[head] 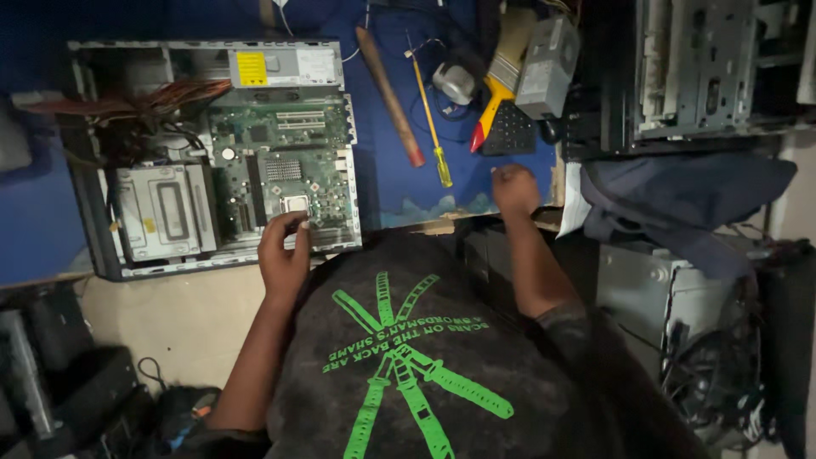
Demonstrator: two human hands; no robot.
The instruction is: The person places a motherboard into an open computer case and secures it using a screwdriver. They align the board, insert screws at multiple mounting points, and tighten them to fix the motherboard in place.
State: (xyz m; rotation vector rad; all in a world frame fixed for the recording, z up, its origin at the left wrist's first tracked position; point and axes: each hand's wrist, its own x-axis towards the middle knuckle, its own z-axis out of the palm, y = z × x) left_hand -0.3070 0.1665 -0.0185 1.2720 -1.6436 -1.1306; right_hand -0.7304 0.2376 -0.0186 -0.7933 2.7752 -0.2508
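Down low, the left hand touches one green board with loose fingers; the right hand is a closed fist on the blue counter near two screwdrivers.

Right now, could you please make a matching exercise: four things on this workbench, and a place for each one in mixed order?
Things:
1. left hand
2. right hand
3. yellow screwdriver
4. power supply

Places:
A. top corner of the open computer case
B. on the motherboard edge, by the processor socket
C. on the blue mat, near its front edge
D. between the wooden handle and the brush

Pairs: 1-B, 2-C, 3-D, 4-A
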